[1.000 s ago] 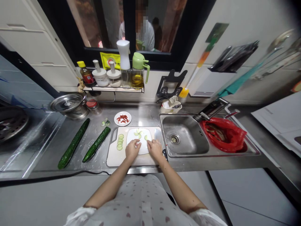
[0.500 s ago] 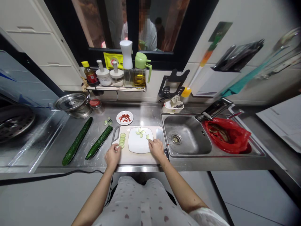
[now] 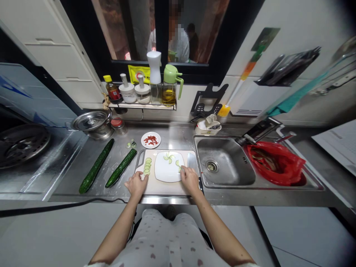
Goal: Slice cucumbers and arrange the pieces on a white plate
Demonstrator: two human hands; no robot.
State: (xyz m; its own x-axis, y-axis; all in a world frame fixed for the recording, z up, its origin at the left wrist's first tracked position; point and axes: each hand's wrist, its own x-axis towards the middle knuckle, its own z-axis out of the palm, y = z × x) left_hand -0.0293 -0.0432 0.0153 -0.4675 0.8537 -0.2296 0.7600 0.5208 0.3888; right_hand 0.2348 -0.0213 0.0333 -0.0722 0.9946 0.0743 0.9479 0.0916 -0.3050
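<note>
A white square plate [image 3: 168, 174] rests on a pale cutting board [image 3: 155, 188]. Several thin cucumber slices [image 3: 170, 157] lie fanned near its far edge, with another slice [image 3: 177, 162] to their right. My right hand [image 3: 190, 180] is at the plate's right edge, its fingers pinched on a small cucumber slice [image 3: 179, 168] partly hidden by the fingertips. Over the board's left side, my left hand [image 3: 137, 184] has its fingers apart, beside the near end of a row of overlapping cucumber slices [image 3: 147, 165]. I cannot make out anything held in it.
A knife [image 3: 191, 160] lies along the board's right side, near the sink [image 3: 225, 163]. To the left are a whole cucumber [image 3: 97, 165] and a cut cucumber [image 3: 121, 168]. Behind the board sits a small plate of red pieces [image 3: 151, 145]. A red bag [image 3: 278, 167] fills the right basin.
My right hand has moved slightly down the plate's right edge, and another slice now shows at its fingertips. My left fingers have spread apart. The whole view has shifted slightly.
</note>
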